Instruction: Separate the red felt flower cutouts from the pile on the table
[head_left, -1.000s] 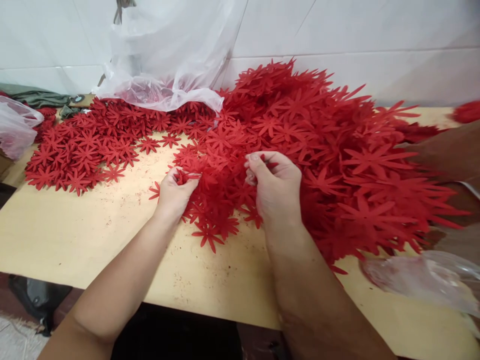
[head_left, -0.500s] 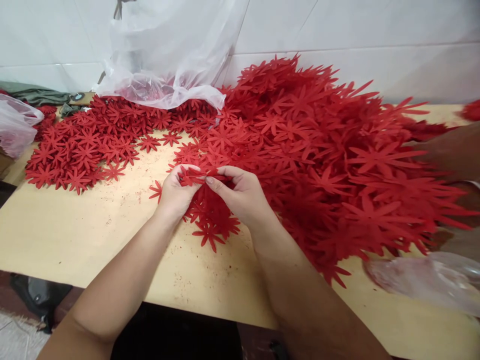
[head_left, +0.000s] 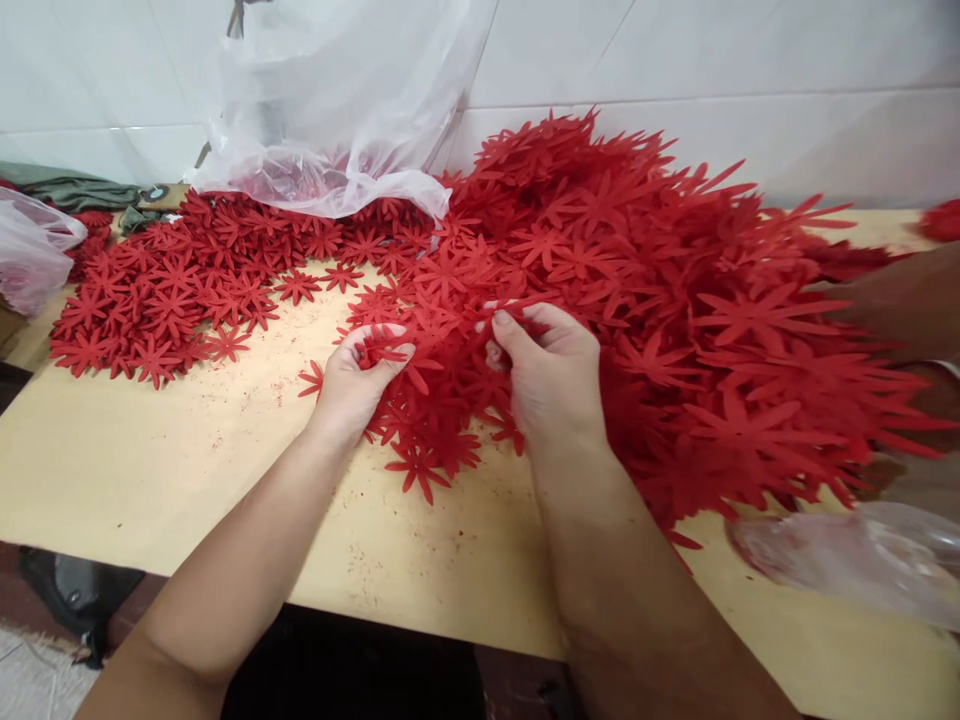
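Note:
Thumb and fingers of my left hand (head_left: 360, 375) pinch a red flower-shaped piece (head_left: 416, 365), whose petals stick out to the right. My right hand (head_left: 555, 365) is closed, its thumb pressed on the fingers around red petals at the near side of the big heap. A gap with red pieces behind it separates the two hands. The large heap of red flower pieces (head_left: 742, 320) spreads behind and right of my right hand. A flatter pile (head_left: 172, 285) lies at the left. Just below the hands, a few loose flowers (head_left: 418, 470) rest on the table (head_left: 225, 490).
A clear plastic bag (head_left: 337, 110) hangs over the piles by the tiled wall (head_left: 712, 50). Another bag (head_left: 37, 250) is at the left edge beside dark green cloth (head_left: 75, 193). Crumpled plastic (head_left: 855, 555) lies at the right, near a brown-covered form (head_left: 900, 300).
My right hand has moved right and slightly up, away from my left hand, which stays nearly in place. The hands were together on red pieces before; now they are apart.

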